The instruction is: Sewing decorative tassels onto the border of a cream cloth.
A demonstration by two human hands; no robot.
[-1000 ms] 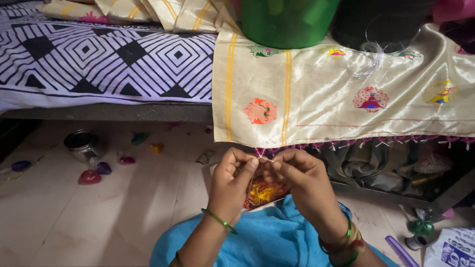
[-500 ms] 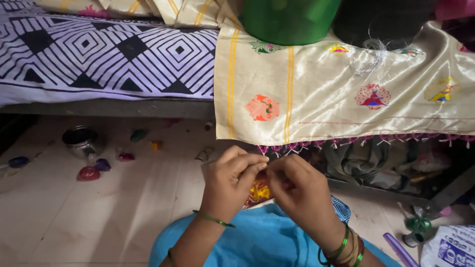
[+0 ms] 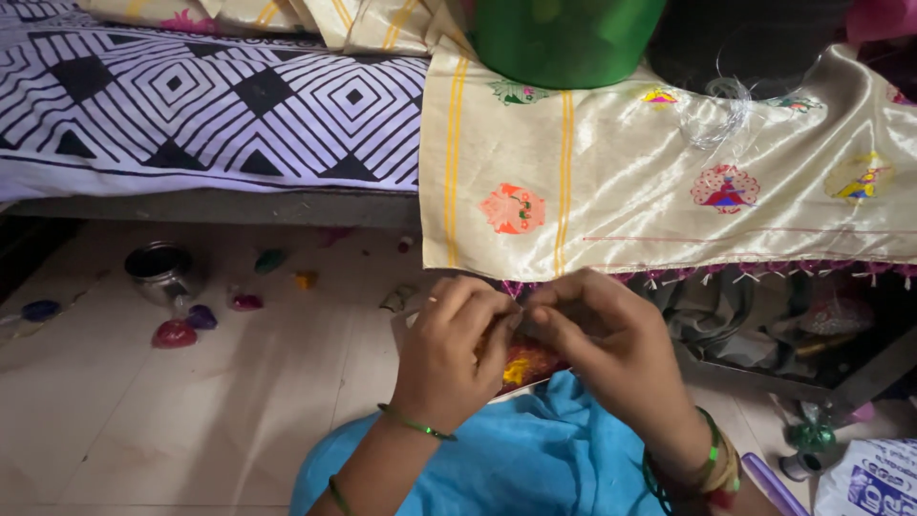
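A cream silk cloth (image 3: pixel 611 182) with yellow stripes and small woven figures hangs over the edge of a bed. Its lower border carries a purple tasselled fringe (image 3: pixel 764 272). My left hand (image 3: pixel 454 349) and my right hand (image 3: pixel 611 354) meet fingertip to fingertip at the fringe's left end, both pinching it. What exactly sits between the fingertips is hidden. Green bangles circle both wrists. A red and yellow item (image 3: pixel 530 363) lies under my hands, above blue cloth (image 3: pixel 516 459) on my lap.
A black-and-white patterned bedsheet (image 3: pixel 191 105) covers the bed at left. A green bucket (image 3: pixel 564 38) stands on the cloth. On the tiled floor lie a small steel pot (image 3: pixel 158 272) and several coloured thread bundles (image 3: pixel 177 330). Dark clutter sits under the bed at right.
My hands have drawn closer together and stayed at the fringe edge; the view has shifted slightly down and left.
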